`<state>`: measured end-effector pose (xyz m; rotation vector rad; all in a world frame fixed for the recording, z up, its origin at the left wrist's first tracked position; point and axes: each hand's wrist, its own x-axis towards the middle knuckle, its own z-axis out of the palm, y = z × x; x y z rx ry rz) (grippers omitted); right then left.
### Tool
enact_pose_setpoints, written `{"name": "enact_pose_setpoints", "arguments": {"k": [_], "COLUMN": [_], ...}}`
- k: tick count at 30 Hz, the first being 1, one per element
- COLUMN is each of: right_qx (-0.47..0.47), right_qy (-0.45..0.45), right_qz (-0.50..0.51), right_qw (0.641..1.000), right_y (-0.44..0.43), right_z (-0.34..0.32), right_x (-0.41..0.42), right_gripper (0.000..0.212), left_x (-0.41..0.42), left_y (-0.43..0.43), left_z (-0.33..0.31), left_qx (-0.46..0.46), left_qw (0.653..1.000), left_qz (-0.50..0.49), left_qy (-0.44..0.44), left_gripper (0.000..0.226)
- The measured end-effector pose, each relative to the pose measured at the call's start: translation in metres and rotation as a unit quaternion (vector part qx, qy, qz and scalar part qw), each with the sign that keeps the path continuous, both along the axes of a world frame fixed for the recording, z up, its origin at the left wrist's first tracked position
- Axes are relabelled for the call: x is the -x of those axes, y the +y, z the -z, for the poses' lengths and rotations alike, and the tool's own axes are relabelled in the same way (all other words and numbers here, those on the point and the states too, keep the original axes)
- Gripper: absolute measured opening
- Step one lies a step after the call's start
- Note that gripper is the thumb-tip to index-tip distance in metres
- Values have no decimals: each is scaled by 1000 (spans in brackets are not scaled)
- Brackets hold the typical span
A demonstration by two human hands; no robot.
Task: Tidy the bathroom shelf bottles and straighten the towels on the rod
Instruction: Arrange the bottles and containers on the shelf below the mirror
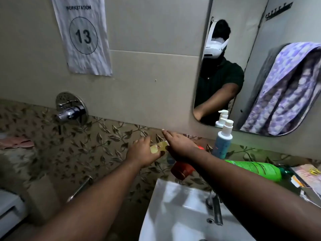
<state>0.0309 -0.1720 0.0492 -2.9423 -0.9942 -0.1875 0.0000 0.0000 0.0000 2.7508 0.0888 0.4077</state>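
My left hand (143,152) grips a small pale yellow bottle (159,147) in front of the leaf-patterned wall tiles. My right hand (179,145) reaches over it with fingers stretched out flat, above a red bottle (182,169) lying on its side. A blue pump bottle (223,141) with a white pump stands upright to the right. Beyond it a green bottle (257,170) lies flat. In the mirror (243,40) a purple patterned towel (284,87) hangs beside a grey one (265,70).
A white sink (173,214) with a chrome tap (216,211) sits below my arms. A chrome wall valve (71,108) is at the left, under a paper sign (83,35) numbered 13. Sachets and wrappers (307,176) lie at the far right.
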Motion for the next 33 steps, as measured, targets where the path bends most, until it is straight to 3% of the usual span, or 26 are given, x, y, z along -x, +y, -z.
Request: {"name": "enact_pose_setpoints", "arguments": {"k": [4, 11, 15, 21, 25, 33], "right_qx": [-6, -48, -97, -228, -289, -339], "right_qy": [51, 75, 87, 103, 133, 154], "right_qz": [27, 21, 22, 58, 75, 100], "right_qw": [998, 996, 991, 967, 945, 923], "right_y": [2, 13, 19, 14, 7, 3], "right_z": [10, 17, 15, 11, 15, 23], "right_x": [-14, -31, -35, -40, -42, -42], "right_gripper": [75, 61, 56, 29, 20, 27], "left_x": [-5, -10, -15, -29, -38, -49], "left_y": [5, 10, 20, 19, 12, -1], "left_z": [10, -3, -21, -42, -40, -44], "left_qx": [55, 57, 105, 283, 353, 353], "left_qw": [997, 998, 994, 958, 934, 931], "left_qz": [7, 13, 42, 40, 40, 75], "left_qy": [55, 26, -2, -19, -45, -48], "left_gripper": [68, 47, 31, 19, 17, 19]}}
